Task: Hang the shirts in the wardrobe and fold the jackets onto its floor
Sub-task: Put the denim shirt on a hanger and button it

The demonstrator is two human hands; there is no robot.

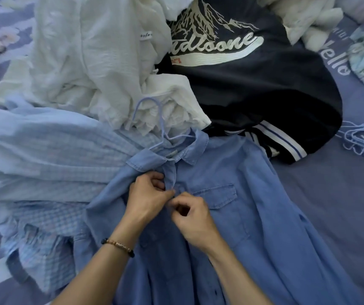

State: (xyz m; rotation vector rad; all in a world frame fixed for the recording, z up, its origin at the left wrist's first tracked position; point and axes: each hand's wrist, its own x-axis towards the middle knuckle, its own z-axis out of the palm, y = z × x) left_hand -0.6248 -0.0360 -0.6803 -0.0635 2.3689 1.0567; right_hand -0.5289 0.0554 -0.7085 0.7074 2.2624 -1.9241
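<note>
the blue denim shirt (231,205) is lying front-up on the bed (335,205), collar pointing away from the person, with a pale blue hanger (154,126) sitting in its neck opening and the hook sticking out over the pile behind. both hands are meeting at the placket just below the collar: the left hand (148,194) is pinching the left edge of the placket, fingers curled round the cloth, and the right hand (193,216) is pinching the fabric right beside it, fingertips nearly touching the left. a beaded bracelet (117,246) is sitting on the left wrist.

to the left of the shirt a light blue checked shirt (44,172) is lying crumpled, partly under it. behind that, white garments (84,62) are heaped. a dark navy jacket (253,89) with a white mountain print and striped hem is lying behind the denim shirt, its hem just touching it. a bundle of pale blue hangers (363,139) is resting on the bed at the right edge. the bed is carrying a blue sheet.
</note>
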